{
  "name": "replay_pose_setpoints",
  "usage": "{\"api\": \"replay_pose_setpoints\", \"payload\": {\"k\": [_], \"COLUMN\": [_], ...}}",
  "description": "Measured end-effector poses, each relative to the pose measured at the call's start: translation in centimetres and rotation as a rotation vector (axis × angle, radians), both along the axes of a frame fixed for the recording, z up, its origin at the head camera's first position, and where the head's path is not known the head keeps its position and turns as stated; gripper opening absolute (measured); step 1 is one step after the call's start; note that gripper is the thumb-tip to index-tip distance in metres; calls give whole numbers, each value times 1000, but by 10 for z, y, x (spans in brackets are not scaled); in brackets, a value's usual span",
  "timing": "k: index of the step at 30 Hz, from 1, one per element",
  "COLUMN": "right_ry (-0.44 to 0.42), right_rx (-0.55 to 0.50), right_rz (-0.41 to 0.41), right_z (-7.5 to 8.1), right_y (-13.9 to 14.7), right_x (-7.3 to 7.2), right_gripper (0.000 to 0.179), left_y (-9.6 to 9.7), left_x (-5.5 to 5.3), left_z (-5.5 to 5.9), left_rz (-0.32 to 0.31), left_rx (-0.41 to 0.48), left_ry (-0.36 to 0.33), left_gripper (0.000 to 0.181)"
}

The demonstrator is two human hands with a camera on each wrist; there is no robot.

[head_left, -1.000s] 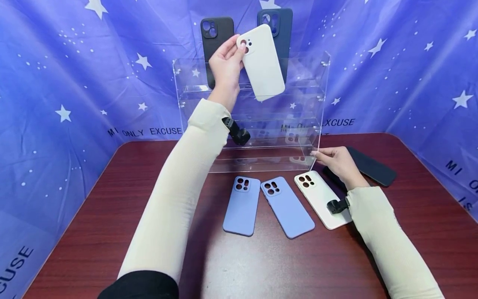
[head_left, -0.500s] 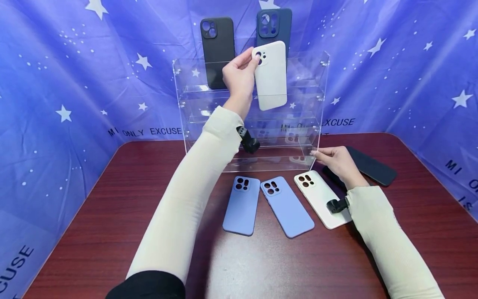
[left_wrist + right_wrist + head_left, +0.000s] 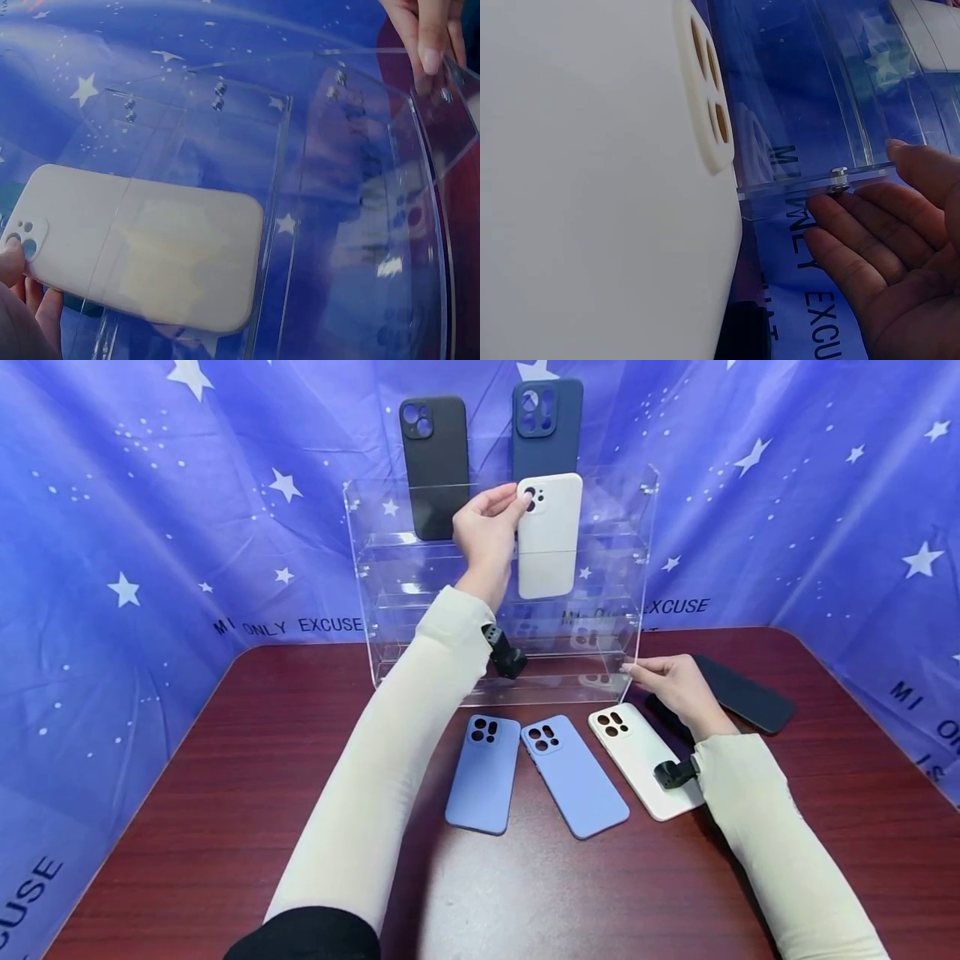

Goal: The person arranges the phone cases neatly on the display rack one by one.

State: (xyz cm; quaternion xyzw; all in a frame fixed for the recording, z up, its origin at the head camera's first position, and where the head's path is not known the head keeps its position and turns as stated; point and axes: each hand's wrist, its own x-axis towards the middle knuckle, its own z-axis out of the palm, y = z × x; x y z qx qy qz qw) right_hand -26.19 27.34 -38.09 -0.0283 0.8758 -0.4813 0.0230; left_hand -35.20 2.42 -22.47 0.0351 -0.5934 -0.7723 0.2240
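Note:
My left hand (image 3: pixel 486 531) pinches a white phone case (image 3: pixel 547 547) by its camera corner. The case is upright, and its lower part shows through a clear panel of the tiered acrylic display stand (image 3: pixel 450 693). In the left wrist view that panel crosses the white case (image 3: pixel 142 244). My right hand (image 3: pixel 678 689) grips the stand's right side edge near the bottom, thumb and fingers on either side of it in the right wrist view. A black phone case (image 3: pixel 437 468) and a dark blue phone case (image 3: pixel 546 443), partly covered by the white one, stand on the top tier.
Two light blue phone cases, a left one (image 3: pixel 483 781) and a right one (image 3: pixel 577 785), lie before the stand on the red-brown table (image 3: pixel 187 777). Another white phone case (image 3: pixel 637 752) lies under my right wrist. Dark cases (image 3: pixel 750 697) lie behind my right hand.
My left hand has brought the white phone case down and slightly right, from in front of the top tier to behind a lower clear panel, straightening its tilt. My right hand stays on the stand.

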Motion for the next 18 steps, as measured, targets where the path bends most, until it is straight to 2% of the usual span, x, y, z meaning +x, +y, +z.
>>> {"api": "replay_pose_setpoints", "payload": {"k": [6,12,14,18], "right_ry": [-7,-3,3,12], "right_rx": [-6,7,12,29], "right_rz": [6,4,5,11], "right_z": [-1,-1,0,0], "right_y": [0,-1,-1,-2], "right_x": [-1,0,0,0], "right_gripper": [58,57,57,55], "left_y": [2,0,-3,-14], "left_x": [0,3,6,19], "left_z": [-3,-2,-2,-4], "left_rz": [45,61,46,-27], "left_rx": [-91,-163,-172,-162], "left_ry": [-37,-42,-42,2], "left_gripper": [10,10,11,14]}}
